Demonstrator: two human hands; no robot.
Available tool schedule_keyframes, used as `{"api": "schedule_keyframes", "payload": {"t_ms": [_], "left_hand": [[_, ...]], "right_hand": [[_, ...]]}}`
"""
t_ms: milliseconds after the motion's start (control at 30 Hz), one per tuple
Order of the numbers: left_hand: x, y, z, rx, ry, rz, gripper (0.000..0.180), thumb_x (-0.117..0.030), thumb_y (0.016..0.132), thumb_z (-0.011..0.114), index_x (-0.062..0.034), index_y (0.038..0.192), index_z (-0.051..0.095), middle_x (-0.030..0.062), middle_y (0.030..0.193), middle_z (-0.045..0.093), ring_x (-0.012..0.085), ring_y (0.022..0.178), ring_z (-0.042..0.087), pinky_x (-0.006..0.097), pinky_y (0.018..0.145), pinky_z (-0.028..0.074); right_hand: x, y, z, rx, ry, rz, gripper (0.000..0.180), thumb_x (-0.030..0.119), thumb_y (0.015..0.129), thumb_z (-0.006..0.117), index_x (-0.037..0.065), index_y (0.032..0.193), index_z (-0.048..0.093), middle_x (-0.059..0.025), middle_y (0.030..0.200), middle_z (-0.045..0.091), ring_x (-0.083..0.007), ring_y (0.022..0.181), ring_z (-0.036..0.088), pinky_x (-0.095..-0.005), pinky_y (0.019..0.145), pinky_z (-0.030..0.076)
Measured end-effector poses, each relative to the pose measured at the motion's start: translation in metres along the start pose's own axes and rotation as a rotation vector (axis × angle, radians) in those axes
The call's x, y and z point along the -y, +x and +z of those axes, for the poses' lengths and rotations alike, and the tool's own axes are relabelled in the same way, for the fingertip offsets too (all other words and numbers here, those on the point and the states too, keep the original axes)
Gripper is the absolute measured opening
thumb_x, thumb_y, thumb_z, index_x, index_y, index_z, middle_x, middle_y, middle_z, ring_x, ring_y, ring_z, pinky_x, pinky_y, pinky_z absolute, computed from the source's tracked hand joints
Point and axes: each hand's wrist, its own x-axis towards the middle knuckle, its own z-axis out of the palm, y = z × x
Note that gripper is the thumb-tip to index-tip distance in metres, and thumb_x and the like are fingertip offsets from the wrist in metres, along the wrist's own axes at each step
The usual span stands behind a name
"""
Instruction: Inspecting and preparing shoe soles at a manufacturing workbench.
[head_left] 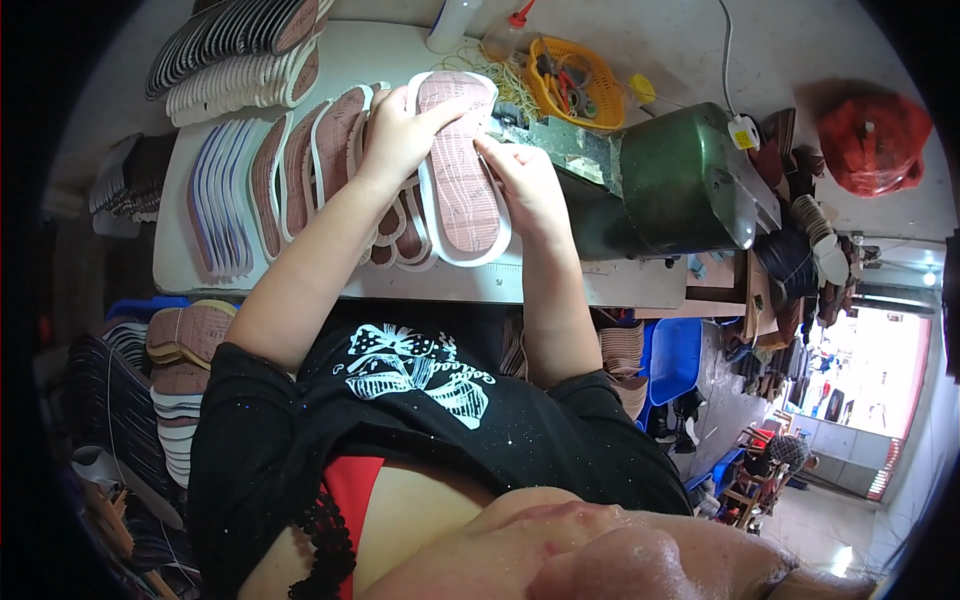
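A shoe sole [465, 190] with a brown patterned top and a white rim is held up over the white table, toe end near me. My left hand [398, 140] is closed around its left edge near the far end, thumb lying across the brown face. At the opposite edge, the fingers of my right hand [525, 185] pinch the white rim. Behind and left of my left hand, a row of similar brown soles [340, 140] leans together on the table. A few more soles [400, 235] lie partly hidden beneath the held one.
Right of my hands stands a dark green machine [680, 180]. Beyond it sits an orange basket [575, 85] with tools, beside loose pale strands [500, 85]. White-and-blue soles [222, 195] and black stacks [235, 35] fill the left. A blue bin [673, 360] is below right.
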Motion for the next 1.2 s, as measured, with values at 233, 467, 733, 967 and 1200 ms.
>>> {"api": "schedule_keyframes", "payload": {"t_ms": [233,467,733,967,1200], "left_hand": [[0.009,0.015,0.025,-0.252,0.417,0.087,0.063,-0.042,0.063,0.077,0.0064,0.1,0.062,0.0228,0.105,0.056,0.0319,0.101,0.055,0.038,0.09,0.044],[0.004,0.026,0.026,-0.341,0.701,0.043,0.064,-0.045,0.067,0.076,0.0051,0.104,0.062,0.0239,0.109,0.053,0.0333,0.107,0.051,0.039,0.094,0.041],[0.034,0.083,-0.004,-0.061,0.547,-0.062,0.078,-0.061,0.068,0.066,0.0115,0.098,0.062,0.0265,0.097,0.063,0.0364,0.092,0.062,0.039,0.087,0.048],[-0.021,0.1,0.001,0.098,1.242,0.314,0.074,-0.062,0.077,0.056,-0.0041,0.123,0.053,0.0217,0.139,0.037,0.0329,0.132,0.029,0.047,0.108,0.021],[-0.048,0.13,-0.007,1.177,0.945,0.078,0.032,-0.039,0.084,0.063,-0.0095,0.096,0.066,0.0078,0.106,0.056,0.0166,0.1,0.047,0.032,0.084,0.038]], "right_hand": [[0.0,0.006,-0.022,-0.006,0.073,-0.01,0.028,0.018,0.089,0.06,-0.01,0.091,0.064,-0.0079,0.085,0.065,-0.0077,0.073,0.057,-0.0205,0.066,0.046],[-0.005,-0.037,-0.031,0.152,0.25,0.235,0.028,0.018,0.086,0.06,-0.009,0.094,0.061,-0.0156,0.081,0.067,-0.02,0.067,0.066,-0.0288,0.058,0.053],[-0.03,-0.028,0.025,-0.111,0.448,0.041,0.031,0.021,0.089,0.052,-0.008,0.095,0.06,-0.0196,0.081,0.066,-0.0248,0.066,0.067,-0.033,0.06,0.055],[-0.031,-0.003,0.031,-0.185,0.527,-0.021,0.032,0.022,0.091,0.047,-0.008,0.097,0.057,-0.019,0.08,0.065,-0.0232,0.066,0.066,-0.0315,0.06,0.054],[-0.021,0.008,0.038,-0.188,0.51,0.011,0.034,0.022,0.093,0.043,-0.007,0.102,0.056,-0.0177,0.078,0.065,-0.0215,0.064,0.066,-0.0292,0.057,0.055]]}}
